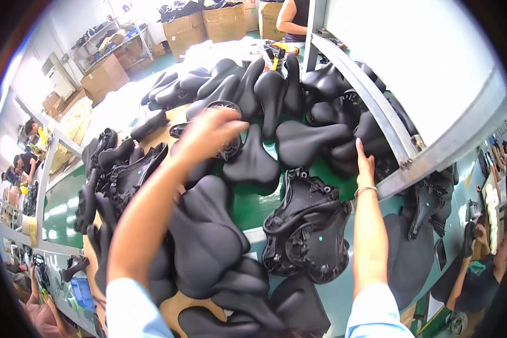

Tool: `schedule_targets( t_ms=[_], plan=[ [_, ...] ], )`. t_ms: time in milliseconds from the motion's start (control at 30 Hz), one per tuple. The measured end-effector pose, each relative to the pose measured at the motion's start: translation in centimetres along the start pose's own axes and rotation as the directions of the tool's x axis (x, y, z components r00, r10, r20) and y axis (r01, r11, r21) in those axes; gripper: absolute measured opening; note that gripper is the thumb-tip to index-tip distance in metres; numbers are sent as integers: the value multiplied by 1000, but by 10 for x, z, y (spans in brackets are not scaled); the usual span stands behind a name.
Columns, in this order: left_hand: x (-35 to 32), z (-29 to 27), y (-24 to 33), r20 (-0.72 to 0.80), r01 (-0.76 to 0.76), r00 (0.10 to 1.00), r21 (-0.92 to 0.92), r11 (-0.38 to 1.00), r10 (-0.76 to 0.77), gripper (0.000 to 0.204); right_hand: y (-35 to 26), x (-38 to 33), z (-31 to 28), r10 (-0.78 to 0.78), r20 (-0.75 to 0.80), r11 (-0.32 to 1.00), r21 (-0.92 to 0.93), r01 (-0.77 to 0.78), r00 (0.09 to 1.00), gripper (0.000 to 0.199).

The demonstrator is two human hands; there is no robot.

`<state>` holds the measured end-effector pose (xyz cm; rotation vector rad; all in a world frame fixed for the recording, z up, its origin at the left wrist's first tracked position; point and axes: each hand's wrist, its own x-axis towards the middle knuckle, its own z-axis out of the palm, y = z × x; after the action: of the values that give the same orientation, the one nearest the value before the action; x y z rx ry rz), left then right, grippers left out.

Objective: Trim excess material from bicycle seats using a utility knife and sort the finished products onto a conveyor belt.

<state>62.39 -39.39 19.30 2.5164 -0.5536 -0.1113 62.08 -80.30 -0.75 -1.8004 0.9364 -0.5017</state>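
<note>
Closest to the person, the green table [248,205] is heaped with black bike seats. Some lie smooth side up and some lie upside down, so their ribbed plastic bottoms show. A stack of upside-down seats [307,234] sits between the two arms, and all places below are told from that stack.

Up and to the left of the stack, the left hand [208,135] is stretched out over the pile. It is blurred, so it looks like it is moving fast. The fingers seem curled down onto an upside-down seat with a round ribbed bottom [226,127], but I cannot tell if the hand has closed on it or is only touching it.

Up and to the right of the stack, the right hand [365,164] lies flat and open, holding nothing. Its fingers press against a dark seat [343,152] just under the slanted grey metal bar [377,107]. A thin band is on that wrist.

This looks like the step of picking a seat out of the heap. The next move calls for a firm hold on one seat only, and lifting it so the others do not slide.

Farther than the stack lie more seats, then cardboard boxes [186,28] and another person [293,17] at the far end
</note>
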Motion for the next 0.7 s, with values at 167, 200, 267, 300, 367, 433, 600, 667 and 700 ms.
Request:
schedule_targets(
  t_ms=[167,200,267,300,367,433,600,667,700],
  plan=[
    [131,172,-1,166,157,973,17,987,-158,100,-6,-4,36,20,82,965,258,-40,996,105],
    [140,191,9,179,121,974,95,988,-136,103,-7,-5,32,9,86,963,266,-32,996,104],
    [150,220,25,101,108,985,248,963,-137,101,-1,-3,29,1,106,944,328,-36,994,101],
    [152,226,29,27,151,986,235,960,-162,94,0,-7,27,7,98,946,321,-38,995,101],
    [157,221,24,59,116,990,215,970,-131,88,-4,-13,17,7,226,877,467,-114,974,99],
    [142,203,19,-45,55,998,103,993,-51,80,-4,-39,10,11,391,708,646,-283,920,80],
    [61,144,8,-137,-175,982,-446,878,127,78,-74,-162,31,-170,351,706,695,-134,921,57],
    [0,73,11,-197,48,973,-343,938,-121,75,-126,-219,20,-362,445,797,603,25,819,59],
    [-31,41,12,-267,123,938,-340,932,-221,74,-144,-241,21,-521,422,811,515,277,742,61]
  ],
)
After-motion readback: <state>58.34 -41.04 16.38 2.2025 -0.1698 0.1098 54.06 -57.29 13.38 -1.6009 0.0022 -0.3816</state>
